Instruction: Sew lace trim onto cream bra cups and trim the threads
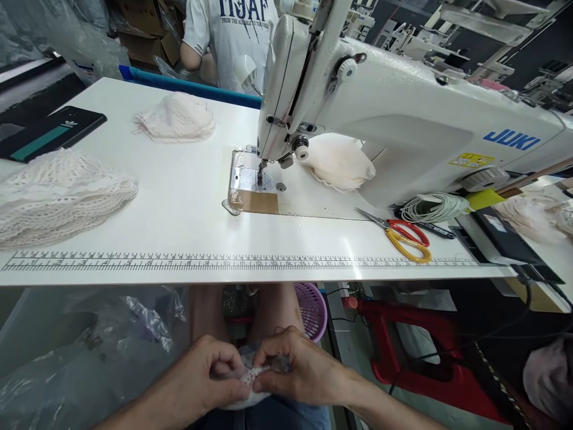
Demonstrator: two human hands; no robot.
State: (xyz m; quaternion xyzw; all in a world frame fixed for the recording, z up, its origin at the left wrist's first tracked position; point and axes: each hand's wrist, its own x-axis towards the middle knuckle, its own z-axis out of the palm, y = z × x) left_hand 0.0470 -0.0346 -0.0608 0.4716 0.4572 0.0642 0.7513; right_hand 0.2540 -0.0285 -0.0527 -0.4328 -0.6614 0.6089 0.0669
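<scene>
Below the table's front edge, over my lap, my left hand (206, 377) and my right hand (299, 370) are both closed on a small white lace piece (250, 381). The fingers of both hands pinch it from either side, and most of the piece is hidden between them. On the table above stands a white JUKI sewing machine (403, 113) with its needle over the metal plate (250, 185). Neither hand touches the machine.
Piles of white lace pieces lie at the left edge (58, 194), at the back (176, 117) and under the machine arm (340, 164). Red-and-yellow scissors (405, 236) and a cord coil (434, 207) sit at right. A printed ruler (224, 261) runs along the table's front. A person in a white shirt (233, 36) stands behind. Plastic bags (89, 352) and a purple basket (311, 307) are under the table.
</scene>
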